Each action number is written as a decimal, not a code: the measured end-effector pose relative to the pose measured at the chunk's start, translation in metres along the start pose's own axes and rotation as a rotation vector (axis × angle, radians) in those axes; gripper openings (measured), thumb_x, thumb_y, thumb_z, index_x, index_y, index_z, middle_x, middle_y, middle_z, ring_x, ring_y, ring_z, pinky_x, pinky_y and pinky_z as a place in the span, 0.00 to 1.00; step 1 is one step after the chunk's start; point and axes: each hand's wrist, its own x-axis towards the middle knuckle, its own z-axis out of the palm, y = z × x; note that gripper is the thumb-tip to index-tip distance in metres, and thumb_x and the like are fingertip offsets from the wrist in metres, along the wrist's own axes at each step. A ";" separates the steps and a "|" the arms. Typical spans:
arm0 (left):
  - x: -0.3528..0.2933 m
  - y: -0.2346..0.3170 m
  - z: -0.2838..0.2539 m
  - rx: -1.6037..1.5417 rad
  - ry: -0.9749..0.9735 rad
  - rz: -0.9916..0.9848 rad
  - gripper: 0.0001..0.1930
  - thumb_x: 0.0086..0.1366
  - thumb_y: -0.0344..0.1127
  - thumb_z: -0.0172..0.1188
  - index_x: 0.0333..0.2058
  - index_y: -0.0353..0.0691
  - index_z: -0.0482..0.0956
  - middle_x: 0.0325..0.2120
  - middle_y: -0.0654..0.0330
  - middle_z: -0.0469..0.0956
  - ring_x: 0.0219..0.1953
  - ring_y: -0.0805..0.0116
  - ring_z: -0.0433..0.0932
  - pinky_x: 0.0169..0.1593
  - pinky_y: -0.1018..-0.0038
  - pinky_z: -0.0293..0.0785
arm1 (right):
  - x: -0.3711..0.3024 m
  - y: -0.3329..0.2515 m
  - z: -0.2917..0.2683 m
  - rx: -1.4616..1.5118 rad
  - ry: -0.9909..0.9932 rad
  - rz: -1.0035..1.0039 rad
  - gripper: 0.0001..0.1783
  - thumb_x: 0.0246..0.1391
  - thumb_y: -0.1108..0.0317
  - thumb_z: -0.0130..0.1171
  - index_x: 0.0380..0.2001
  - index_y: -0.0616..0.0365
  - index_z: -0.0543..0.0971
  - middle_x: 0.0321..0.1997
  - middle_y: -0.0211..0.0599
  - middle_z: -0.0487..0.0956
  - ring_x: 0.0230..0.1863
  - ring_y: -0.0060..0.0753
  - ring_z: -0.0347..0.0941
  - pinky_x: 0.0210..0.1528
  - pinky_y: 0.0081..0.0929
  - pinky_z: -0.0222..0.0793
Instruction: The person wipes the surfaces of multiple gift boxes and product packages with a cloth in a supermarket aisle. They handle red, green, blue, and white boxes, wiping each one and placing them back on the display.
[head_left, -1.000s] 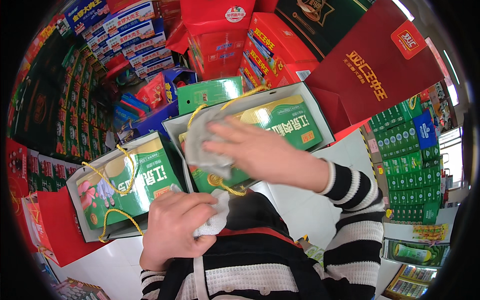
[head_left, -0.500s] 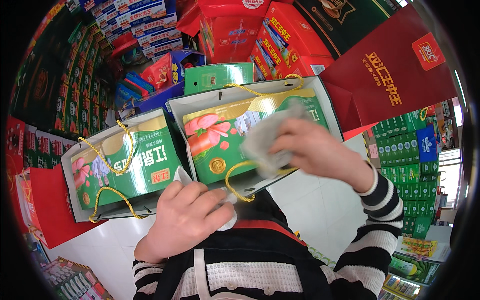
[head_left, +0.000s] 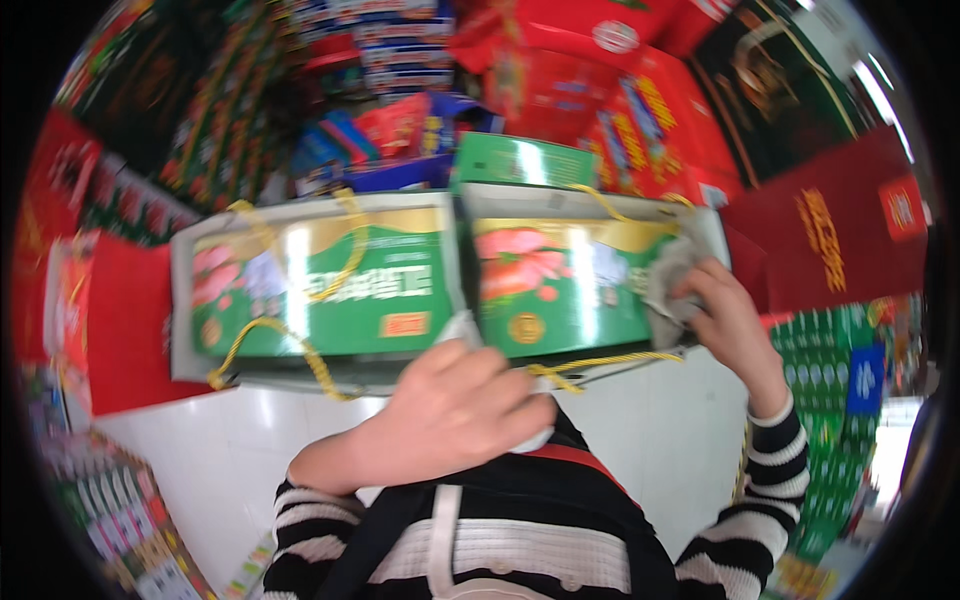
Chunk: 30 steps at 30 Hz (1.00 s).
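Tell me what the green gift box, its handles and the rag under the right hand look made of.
Green gift box: glossy printed cardboard, by its light streaks. Handles: twisted yellow cord, likely synthetic. Rag under the right hand: soft grey cloth, crumpled; the weave is too blurred to tell.

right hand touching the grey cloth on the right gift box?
Touching. In the head view the right hand presses its fingers into the crumpled grey cloth against the right green gift box.

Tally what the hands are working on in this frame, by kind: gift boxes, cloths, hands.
Green gift boxes with yellow cord handles: 2, a left box and a right box
Grey cloths: 1, a cloth under the right hand
Hands: 2, the other being the left hand at the boxes' near edge
Total: 5
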 end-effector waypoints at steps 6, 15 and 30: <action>-0.038 -0.015 -0.044 0.156 0.371 -0.161 0.17 0.47 0.31 0.66 0.39 0.48 0.83 0.41 0.67 0.82 0.38 0.70 0.79 0.31 0.72 0.66 | 0.027 -0.071 -0.016 0.518 0.282 -0.280 0.21 0.34 0.91 0.52 0.34 0.60 0.76 0.41 0.36 0.70 0.42 0.28 0.71 0.45 0.22 0.70; -0.120 -0.034 -0.096 0.203 0.050 -0.890 0.25 0.43 0.33 0.70 0.45 0.43 0.82 0.51 0.55 0.79 0.58 0.48 0.74 0.62 0.56 0.67 | 0.101 -0.206 0.041 0.064 -0.435 -0.910 0.24 0.48 0.79 0.57 0.51 0.54 0.76 0.66 0.47 0.67 0.71 0.62 0.57 0.68 0.50 0.61; -0.149 -0.031 -0.082 0.356 0.491 -1.077 0.22 0.52 0.20 0.57 0.49 0.34 0.72 0.50 0.45 0.73 0.50 0.41 0.75 0.53 0.55 0.72 | 0.202 -0.347 0.162 0.112 -0.224 -1.414 0.22 0.62 0.69 0.56 0.60 0.49 0.76 0.64 0.45 0.72 0.65 0.52 0.68 0.66 0.43 0.66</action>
